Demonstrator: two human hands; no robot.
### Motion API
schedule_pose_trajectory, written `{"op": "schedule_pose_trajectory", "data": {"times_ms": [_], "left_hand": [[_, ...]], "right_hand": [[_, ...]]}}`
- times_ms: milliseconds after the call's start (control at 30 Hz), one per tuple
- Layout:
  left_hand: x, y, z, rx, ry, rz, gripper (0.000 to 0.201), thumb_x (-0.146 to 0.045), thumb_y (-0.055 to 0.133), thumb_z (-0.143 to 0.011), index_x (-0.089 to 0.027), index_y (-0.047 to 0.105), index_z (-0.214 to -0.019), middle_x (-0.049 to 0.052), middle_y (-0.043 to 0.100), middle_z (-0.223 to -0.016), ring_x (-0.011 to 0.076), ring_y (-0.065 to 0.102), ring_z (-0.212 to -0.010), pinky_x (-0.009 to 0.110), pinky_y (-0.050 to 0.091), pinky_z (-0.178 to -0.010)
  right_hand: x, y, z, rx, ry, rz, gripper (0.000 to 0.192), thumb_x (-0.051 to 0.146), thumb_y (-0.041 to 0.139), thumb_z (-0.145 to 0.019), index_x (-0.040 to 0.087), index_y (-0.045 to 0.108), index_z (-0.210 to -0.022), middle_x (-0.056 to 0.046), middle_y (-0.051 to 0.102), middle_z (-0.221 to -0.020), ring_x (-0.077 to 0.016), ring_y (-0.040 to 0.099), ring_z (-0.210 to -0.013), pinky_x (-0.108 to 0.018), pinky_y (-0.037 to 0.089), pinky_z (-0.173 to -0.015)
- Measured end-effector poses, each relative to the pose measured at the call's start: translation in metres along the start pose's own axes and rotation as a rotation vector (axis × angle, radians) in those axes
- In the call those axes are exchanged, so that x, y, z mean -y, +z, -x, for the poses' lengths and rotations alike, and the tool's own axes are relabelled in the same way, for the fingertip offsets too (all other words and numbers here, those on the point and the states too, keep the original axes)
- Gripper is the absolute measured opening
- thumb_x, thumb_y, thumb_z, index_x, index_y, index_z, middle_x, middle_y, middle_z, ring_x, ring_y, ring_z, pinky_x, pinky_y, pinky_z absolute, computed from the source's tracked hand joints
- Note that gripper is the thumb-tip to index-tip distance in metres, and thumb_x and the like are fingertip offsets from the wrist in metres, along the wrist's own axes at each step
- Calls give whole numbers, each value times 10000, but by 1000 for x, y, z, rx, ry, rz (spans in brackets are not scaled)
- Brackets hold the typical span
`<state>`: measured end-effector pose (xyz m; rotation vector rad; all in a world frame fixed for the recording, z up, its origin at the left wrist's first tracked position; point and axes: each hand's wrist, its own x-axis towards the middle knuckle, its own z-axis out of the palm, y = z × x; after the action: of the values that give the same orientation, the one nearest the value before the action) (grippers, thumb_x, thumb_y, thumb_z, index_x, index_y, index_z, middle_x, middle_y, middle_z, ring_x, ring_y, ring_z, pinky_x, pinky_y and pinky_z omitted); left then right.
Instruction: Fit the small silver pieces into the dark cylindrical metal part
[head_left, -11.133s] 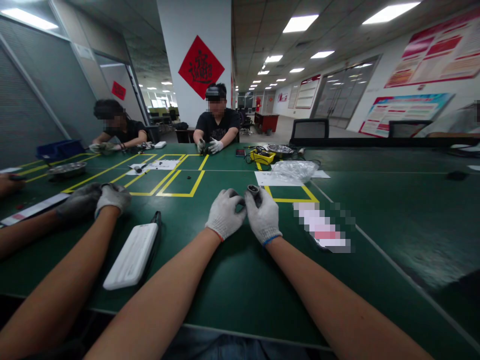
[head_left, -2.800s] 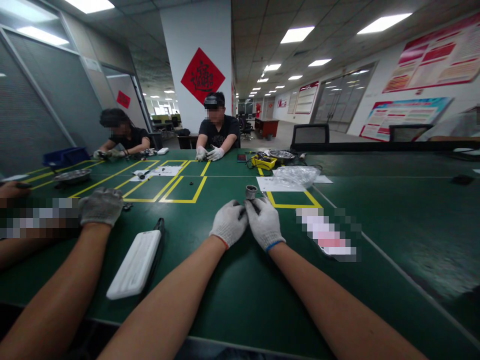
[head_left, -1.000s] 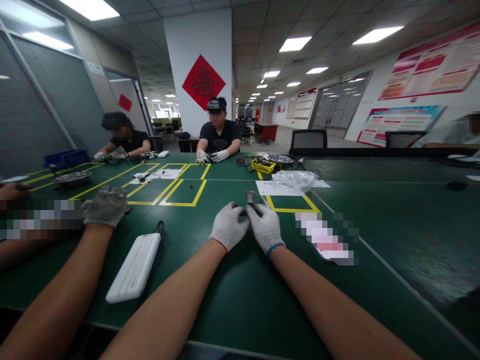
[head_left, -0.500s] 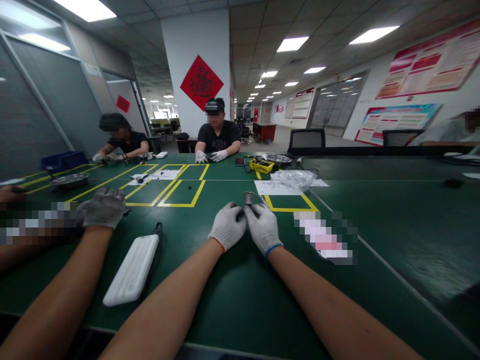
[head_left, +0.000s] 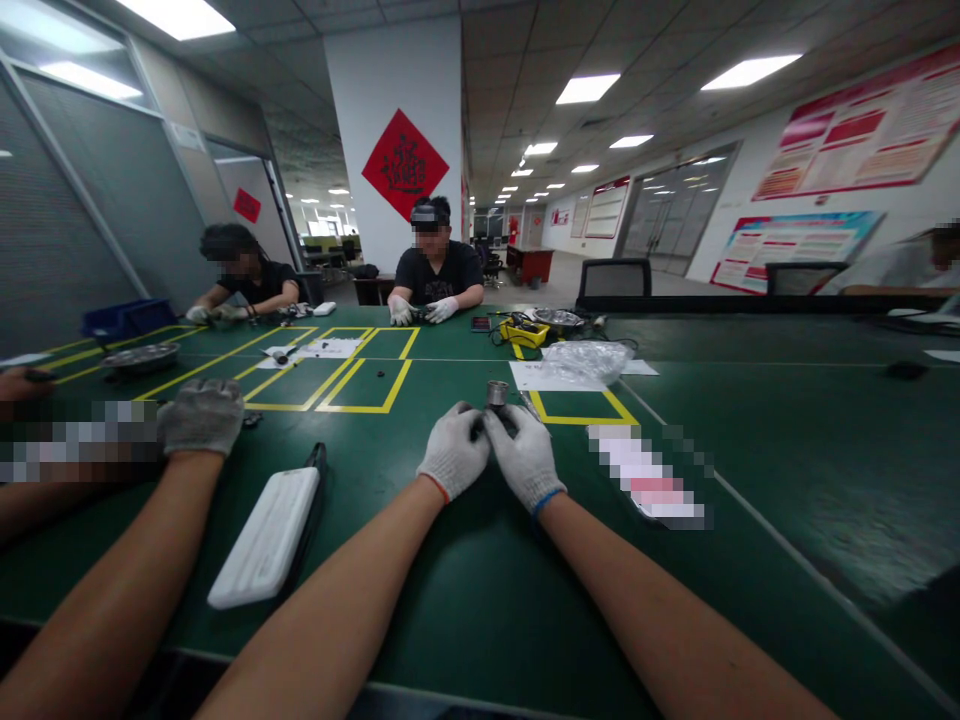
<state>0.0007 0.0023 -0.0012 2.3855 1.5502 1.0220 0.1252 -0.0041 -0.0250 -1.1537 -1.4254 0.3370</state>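
Seen from a head camera, two bare forearms reach forward over a dark green table (head_left: 465, 590); both hands wear white knit gloves and meet near the middle of the table; the left hand (head_left: 454, 452) and the right hand (head_left: 526, 456) press together with fingers curled around something small and dark between them, too hidden to make out; just beyond the fingertips stands a small metal cylinder (head_left: 496, 393), upright, short, grey and shiny, with an open dark mouth at the top; whether the fingers touch its base cannot be told; it sits on the table beside the corner of a yellow taped rectangle (head_left: 581, 418); to the left, a white ribbed slab (head_left: 265, 534) lies flat near the table's front edge; a neighbour's grey-gloved hand (head_left: 201, 416) rests on the table further left; beyond the cylinder lie a white sheet of paper (head_left: 538, 376) and a crumpled clear plastic bag (head_left: 587, 357); across the table, two seated people in dark shirts work with gloved hands.
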Motion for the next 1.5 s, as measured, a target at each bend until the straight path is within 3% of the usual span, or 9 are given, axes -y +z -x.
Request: {"op": "schedule_pose_trajectory", "data": {"times_ms": [467,1000,1500], "left_hand": [[6,5,-1,-55,12,121,180,-178,580,-911,-171,730,-813,61,648,-863,179,606,-817,291,495,-777],[0,2,1,63,52,19,170,-252,626,-916,-172,775,-899,73,673,-936,186,645,-837,291,513,-780],[1,3,1,161,64,-15,195,-260,638,-890,-186,818,-901,65,679,-856,182,631,-766,278,485,-727]], "right_hand": [[-4,0,-1,-25,64,-22,382,516,577,-884,173,731,-951,-131,749,-944,-286,694,-875,-402,557,-796],[5,-6,-8,-141,186,-117,483,660,540,-885,197,659,-815,-52,684,-747,-231,626,-726,-340,495,-676],[5,-3,-5,-137,92,-126,411,558,603,-868,173,711,-966,-71,705,-875,-235,644,-807,-373,524,-770]]}}
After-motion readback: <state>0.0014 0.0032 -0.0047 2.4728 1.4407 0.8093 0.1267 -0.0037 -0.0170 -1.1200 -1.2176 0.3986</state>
